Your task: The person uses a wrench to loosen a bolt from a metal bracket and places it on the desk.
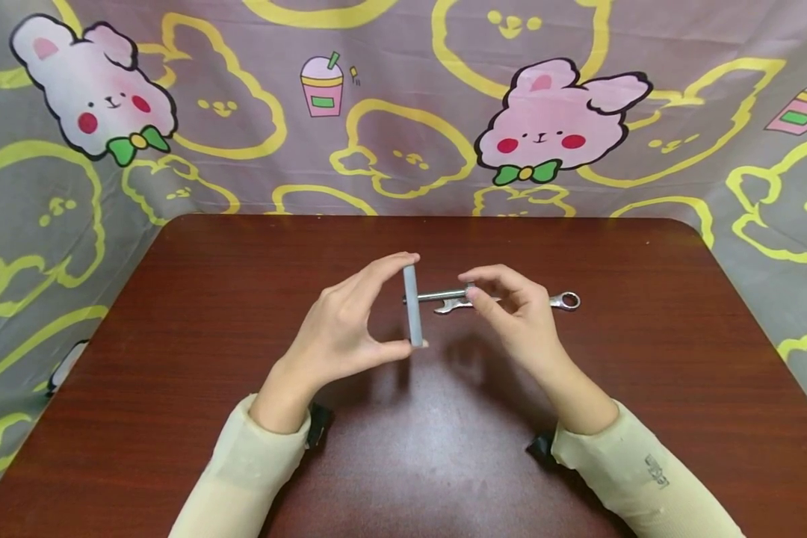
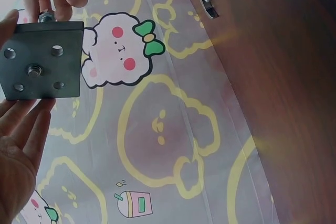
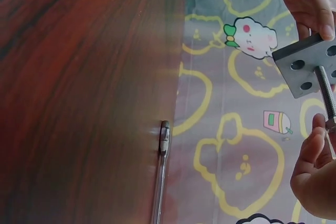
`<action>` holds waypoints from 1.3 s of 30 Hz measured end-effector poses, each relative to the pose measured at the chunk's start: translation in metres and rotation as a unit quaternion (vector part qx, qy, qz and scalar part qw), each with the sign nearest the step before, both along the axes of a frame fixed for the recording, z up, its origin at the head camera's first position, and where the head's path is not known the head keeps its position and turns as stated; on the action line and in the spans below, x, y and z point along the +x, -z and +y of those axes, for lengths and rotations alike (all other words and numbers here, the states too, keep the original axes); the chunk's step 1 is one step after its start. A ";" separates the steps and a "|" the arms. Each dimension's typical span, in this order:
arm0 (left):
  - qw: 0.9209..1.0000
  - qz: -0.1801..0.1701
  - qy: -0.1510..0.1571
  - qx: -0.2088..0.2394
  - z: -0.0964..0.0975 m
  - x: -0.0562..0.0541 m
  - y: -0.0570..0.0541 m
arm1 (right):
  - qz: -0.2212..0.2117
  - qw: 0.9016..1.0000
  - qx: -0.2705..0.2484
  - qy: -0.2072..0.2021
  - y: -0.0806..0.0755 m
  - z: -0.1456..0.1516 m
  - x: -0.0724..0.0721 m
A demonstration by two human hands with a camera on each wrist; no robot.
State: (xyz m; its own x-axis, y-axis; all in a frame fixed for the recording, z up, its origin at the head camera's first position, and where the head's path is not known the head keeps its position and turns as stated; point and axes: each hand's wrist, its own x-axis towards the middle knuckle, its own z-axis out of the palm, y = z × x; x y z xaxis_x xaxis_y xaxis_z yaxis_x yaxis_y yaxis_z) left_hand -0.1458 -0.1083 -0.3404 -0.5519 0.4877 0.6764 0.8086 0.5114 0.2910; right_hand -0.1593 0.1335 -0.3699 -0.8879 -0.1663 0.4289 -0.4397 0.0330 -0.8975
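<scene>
Between thumb and fingertips, my left hand grips a square grey metal plate by its top and bottom edges, so it stands upright above the table. A threaded bolt passes through the plate's middle hole; its tip pokes out a little on the far side, seen in the left wrist view. At the bolt's head end, my right hand pinches it with thumb and finger. Several open holes surround the bolt on the plate's face. A combination wrench lies on the table behind the right hand, which partly hides it.
The dark red-brown wooden table has rounded back corners. A patterned cloth with cartoon rabbits hangs along the back and both sides. Near the left edge, a small dark and white thing shows beyond the table.
</scene>
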 end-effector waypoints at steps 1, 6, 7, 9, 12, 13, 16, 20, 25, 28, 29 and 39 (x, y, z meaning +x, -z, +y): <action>1.000 -0.001 0.001 -0.001 0.000 0.000 0.000 | -0.006 1.000 -0.001 0.005 0.000 0.000 0.000; 1.000 -0.004 0.004 -0.003 0.002 0.001 -0.001 | -0.019 1.000 -0.002 0.018 -0.002 0.001 -0.001; 1.000 -0.004 0.004 -0.004 0.002 0.001 -0.001 | -0.016 1.000 -0.001 0.018 -0.002 0.001 -0.001; 1.000 -0.003 0.001 -0.004 0.002 0.001 0.000 | -0.008 1.000 0.002 0.016 -0.002 0.000 -0.001; 1.000 0.001 -0.004 -0.004 0.001 0.000 0.000 | 0.018 1.000 -0.002 -0.001 -0.002 -0.001 -0.001; 1.000 0.002 -0.006 -0.004 0.001 0.000 0.000 | 0.026 1.000 -0.001 -0.007 -0.002 -0.001 0.000; 1.000 0.002 -0.007 -0.004 0.000 0.000 -0.001 | 0.036 0.999 -0.014 -0.029 -0.002 -0.001 0.000; 1.000 0.000 -0.006 -0.001 0.000 -0.001 -0.001 | 0.019 0.999 -0.014 -0.024 -0.003 -0.001 0.000; 1.000 0.002 -0.003 0.001 0.000 -0.001 -0.001 | -0.009 1.000 0.004 -0.002 -0.003 0.001 0.000; 1.000 0.000 -0.001 -0.002 0.001 -0.001 -0.001 | -0.020 1.000 0.005 0.006 -0.004 0.002 -0.001; 1.000 -0.001 -0.001 -0.003 0.001 0.000 -0.001 | -0.024 1.000 0.003 0.007 -0.004 0.002 -0.001; 1.000 0.003 -0.002 0.001 0.000 -0.001 0.000 | 0.009 1.000 -0.002 -0.016 -0.004 0.000 0.000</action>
